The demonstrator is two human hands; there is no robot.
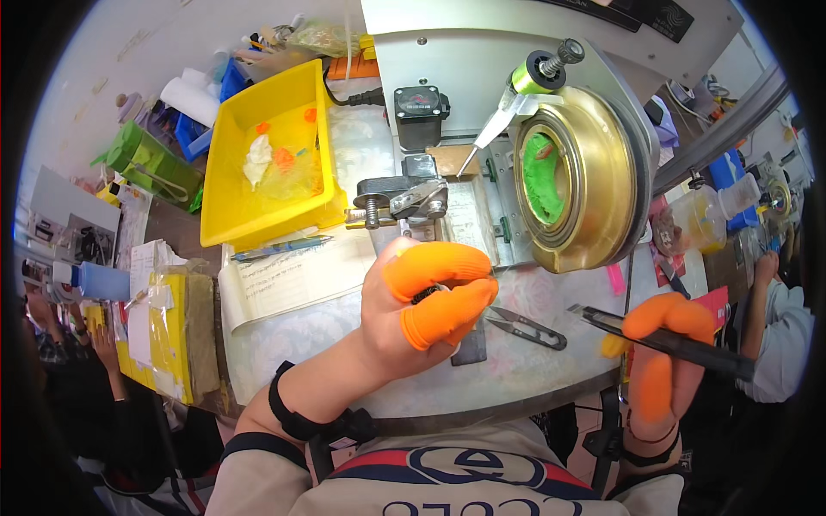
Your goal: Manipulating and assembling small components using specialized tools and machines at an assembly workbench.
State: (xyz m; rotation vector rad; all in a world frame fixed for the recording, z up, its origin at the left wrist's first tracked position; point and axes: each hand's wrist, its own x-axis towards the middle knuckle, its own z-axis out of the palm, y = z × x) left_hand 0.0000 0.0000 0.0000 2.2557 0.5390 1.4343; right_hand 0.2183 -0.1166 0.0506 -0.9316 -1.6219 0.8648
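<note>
Pale floral worktop (301,340) bears a yellow tray (262,225); next, the left hand (391,305) has fingers pinching a mostly hidden dark piece (428,293); snips (538,333) lie just beside; then the right hand's (673,368) fingers wrap a slim dark tool (723,355).

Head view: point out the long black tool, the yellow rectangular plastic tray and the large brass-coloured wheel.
Long black tool (695,351), head view: on its shaft.
Yellow rectangular plastic tray (267,225), head view: on its front wall.
Large brass-coloured wheel (595,172), head view: on its outer rim.
</note>
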